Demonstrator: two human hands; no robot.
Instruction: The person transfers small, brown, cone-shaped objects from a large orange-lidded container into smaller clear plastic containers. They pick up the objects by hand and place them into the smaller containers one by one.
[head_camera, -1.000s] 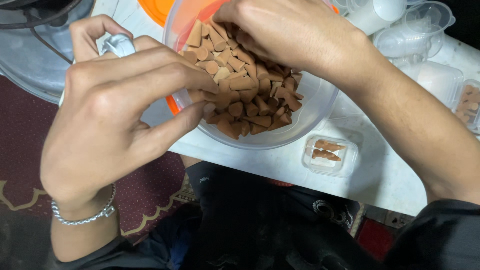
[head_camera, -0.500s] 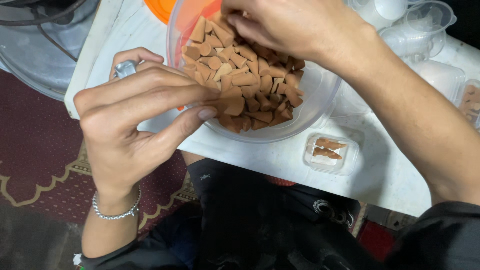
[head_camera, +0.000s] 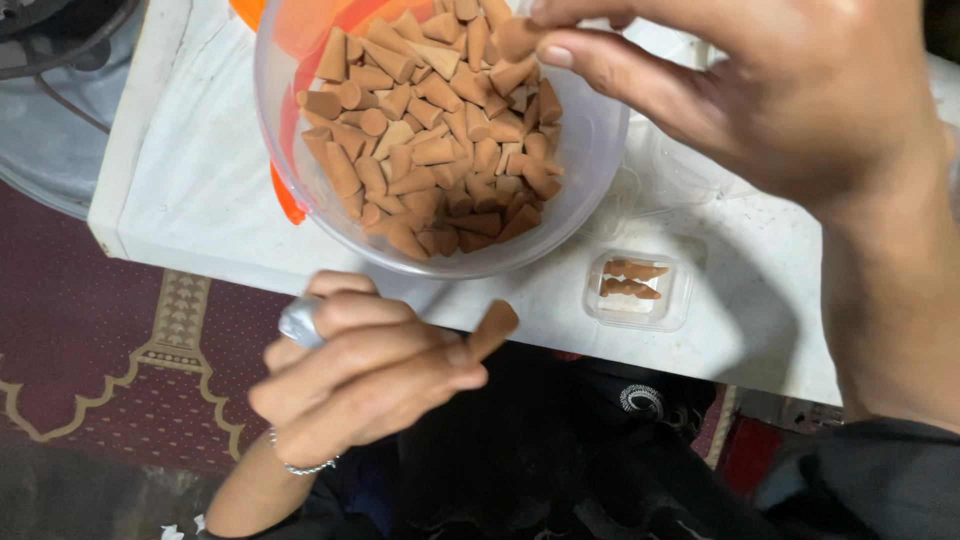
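Note:
A clear plastic bowl (head_camera: 590, 190) on a white table (head_camera: 200, 190) is heaped with several brown cones (head_camera: 430, 150). My left hand (head_camera: 370, 375) hovers below the table's near edge, pinching a single brown cone (head_camera: 493, 328) at the fingertips; it wears a ring and a bracelet. My right hand (head_camera: 790, 90) hangs over the bowl's right rim with another brown cone (head_camera: 518, 38) between thumb and forefinger. A small clear tray (head_camera: 642, 290) to the right of the bowl holds two or three cones lying flat.
An orange lid or bowl (head_camera: 290, 40) sits under the clear bowl at the back. A round metal-grey object (head_camera: 50, 110) lies left of the table. A dark red patterned rug (head_camera: 110, 350) covers the floor. Clear plastic containers (head_camera: 680, 170) lie beneath my right hand.
My left hand has drawn back from the bowl toward me, down past the table edge, now holding one cone. My right hand has lifted out of the heap with a cone.

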